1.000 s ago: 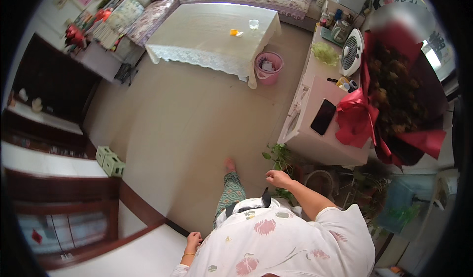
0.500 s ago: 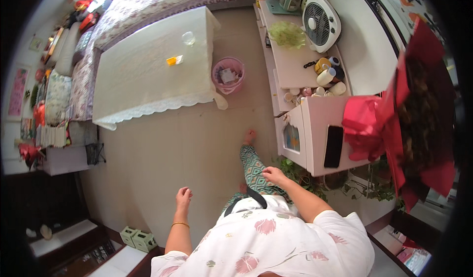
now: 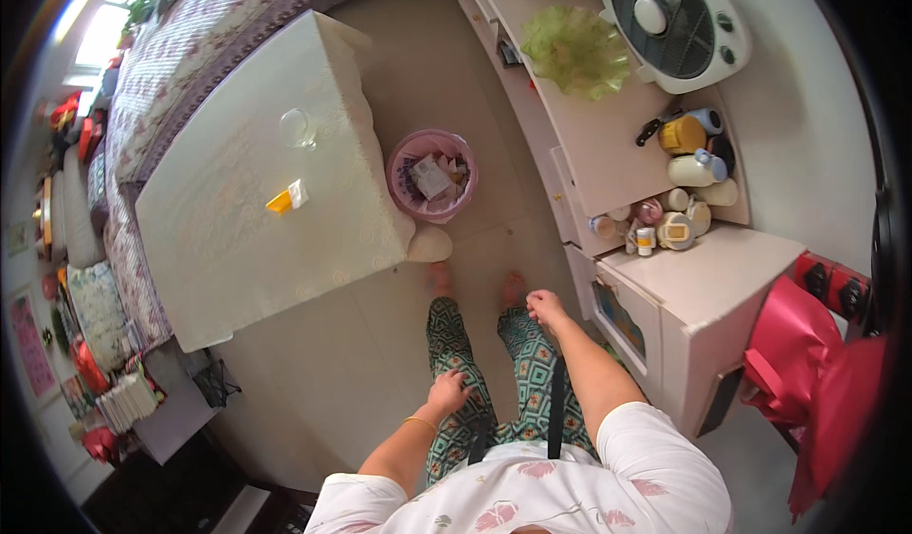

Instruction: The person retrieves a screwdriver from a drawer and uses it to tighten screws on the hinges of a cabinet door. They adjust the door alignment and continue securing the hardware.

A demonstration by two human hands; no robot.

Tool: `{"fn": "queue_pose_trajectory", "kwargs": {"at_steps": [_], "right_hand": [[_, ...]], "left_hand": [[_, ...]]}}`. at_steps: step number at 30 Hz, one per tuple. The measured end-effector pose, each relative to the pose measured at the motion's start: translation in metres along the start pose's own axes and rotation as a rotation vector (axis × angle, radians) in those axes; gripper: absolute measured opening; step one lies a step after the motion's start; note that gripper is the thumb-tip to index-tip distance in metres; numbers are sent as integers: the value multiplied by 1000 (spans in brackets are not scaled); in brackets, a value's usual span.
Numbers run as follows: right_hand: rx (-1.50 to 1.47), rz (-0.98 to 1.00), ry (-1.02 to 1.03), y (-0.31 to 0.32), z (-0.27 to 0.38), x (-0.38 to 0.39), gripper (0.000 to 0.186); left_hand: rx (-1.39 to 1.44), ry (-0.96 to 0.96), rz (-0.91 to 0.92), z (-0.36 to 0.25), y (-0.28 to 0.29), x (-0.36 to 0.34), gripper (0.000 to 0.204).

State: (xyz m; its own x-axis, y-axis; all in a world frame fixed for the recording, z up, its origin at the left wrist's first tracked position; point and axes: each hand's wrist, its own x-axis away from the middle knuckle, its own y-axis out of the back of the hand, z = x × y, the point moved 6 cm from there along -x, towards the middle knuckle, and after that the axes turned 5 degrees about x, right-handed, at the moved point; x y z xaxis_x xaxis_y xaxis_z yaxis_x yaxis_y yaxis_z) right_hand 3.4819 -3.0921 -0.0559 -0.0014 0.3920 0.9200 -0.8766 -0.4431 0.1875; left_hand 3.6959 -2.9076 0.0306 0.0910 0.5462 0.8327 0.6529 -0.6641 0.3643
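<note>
My left hand (image 3: 446,393) hangs in front of my left thigh, fingers loosely bent and a little apart, holding nothing I can see. A gold-coloured bangle (image 3: 419,422) circles that wrist. Over my right knee, my right hand (image 3: 544,308) has its fingers curled in, with nothing showing in them. Ahead, between table and cabinet, stands a pink waste bin (image 3: 393,184) with papers inside. On the cloth-covered table (image 3: 228,277) at the left are a clear cup (image 3: 297,128) and a small yellow and white packet (image 3: 286,197).
Along the right runs a white cabinet (image 3: 617,168) bearing a green ruffled bowl (image 3: 576,51), a box fan (image 3: 676,23), and several bottles and jars. Red wrapping (image 3: 798,339) and a dark phone (image 3: 719,401) are at its near end. A bed (image 3: 161,97) lies beyond the table.
I have walked forward; the table, bin and cabinet are nearer. My left hand has swung inward to my thigh, and my right hand has moved slightly forward.
</note>
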Motion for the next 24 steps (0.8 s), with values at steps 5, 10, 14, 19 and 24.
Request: {"fn": "queue_pose_trajectory", "kwargs": {"at_steps": [5, 10, 14, 19, 24], "right_hand": [[-277, 179, 23, -76, 67, -86, 31], [-526, 125, -101, -151, 123, -174, 67], [-758, 49, -33, -184, 154, -246, 81], [-754, 76, 257, -188, 185, -256, 78], [-48, -819, 117, -28, 107, -289, 53]], "left_hand": [[-223, -84, -86, 19, 18, -68, 33], [-293, -78, -109, 32, 40, -85, 29], [-293, -140, -78, 36, 52, -94, 29], [-289, -137, -37, 46, 58, -100, 27], [-303, -170, -25, 43, 64, -105, 24]]}}
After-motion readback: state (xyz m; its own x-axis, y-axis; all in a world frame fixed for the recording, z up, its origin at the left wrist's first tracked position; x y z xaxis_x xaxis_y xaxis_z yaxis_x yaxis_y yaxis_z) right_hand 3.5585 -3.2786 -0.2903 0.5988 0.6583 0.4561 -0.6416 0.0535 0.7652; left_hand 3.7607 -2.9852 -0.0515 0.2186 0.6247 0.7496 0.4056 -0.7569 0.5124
